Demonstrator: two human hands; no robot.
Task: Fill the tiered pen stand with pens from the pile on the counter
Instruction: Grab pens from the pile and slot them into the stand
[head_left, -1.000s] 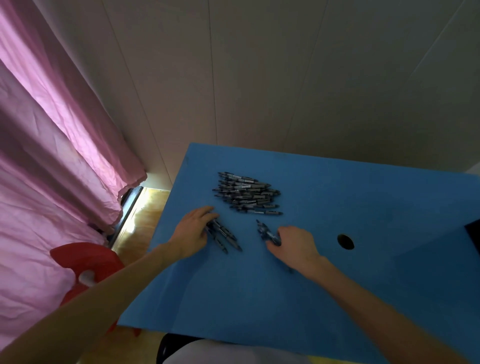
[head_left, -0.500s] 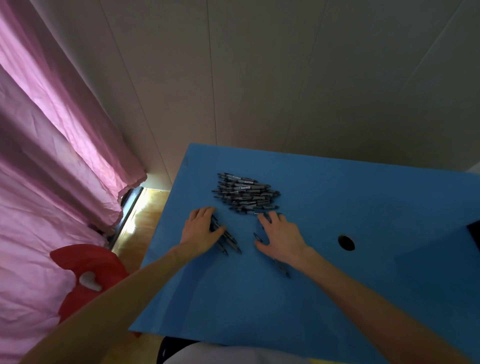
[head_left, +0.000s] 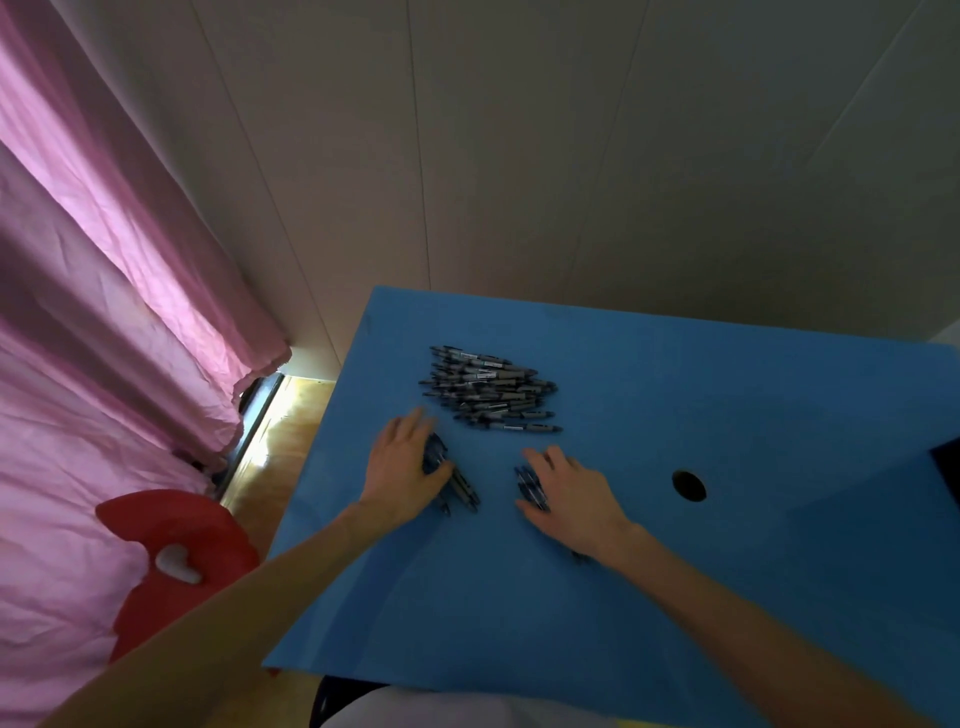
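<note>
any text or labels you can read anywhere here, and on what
No text can be read.
Pens in the pile: pale label strips on the barrels, print too small and blurred to read.
Pens under the left hand and right hand: no readable markings.
Blue counter, pink curtain: no text.

Two hands are showing: the left hand (head_left: 402, 470) and the right hand (head_left: 574, 491). One pile of pens (head_left: 491, 389) is lying at twelve o'clock from them, too dense to count. Two small pen clusters are lying separately, one (head_left: 457, 480) under the left hand, one (head_left: 530, 486) under the right. One round hole (head_left: 689, 486) is showing at three o'clock.
</note>
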